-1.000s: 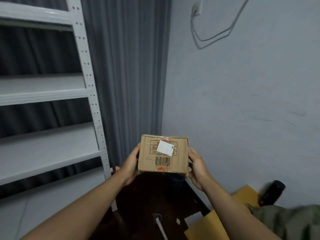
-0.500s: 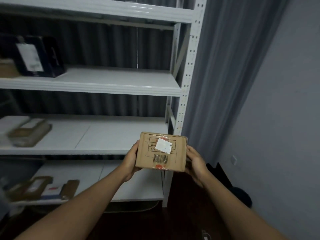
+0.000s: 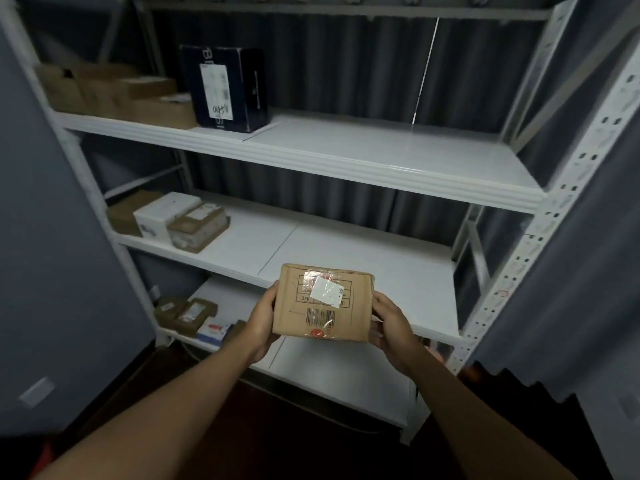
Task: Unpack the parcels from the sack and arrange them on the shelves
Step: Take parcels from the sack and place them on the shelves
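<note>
I hold a small brown cardboard parcel (image 3: 322,303) with a white label and a barcode in front of the white metal shelving. My left hand (image 3: 262,318) grips its left side and my right hand (image 3: 389,322) grips its right side. The parcel hangs in the air before the front edge of the middle shelf (image 3: 398,271), above the lowest shelf (image 3: 329,362). The upper shelf (image 3: 381,157) has bare room on its right half. No sack is in view.
A dark blue box (image 3: 227,88) and brown cartons (image 3: 114,93) stand on the upper shelf's left. White and brown parcels (image 3: 173,220) lie at the middle shelf's left, small parcels (image 3: 188,315) on the lowest. Grey curtain (image 3: 571,289) hangs right, a grey wall (image 3: 52,271) stands left.
My view has swung left from the wall and curtain to face the shelving squarely. Both hands have kept the same grip on the parcel, held at the same height.
</note>
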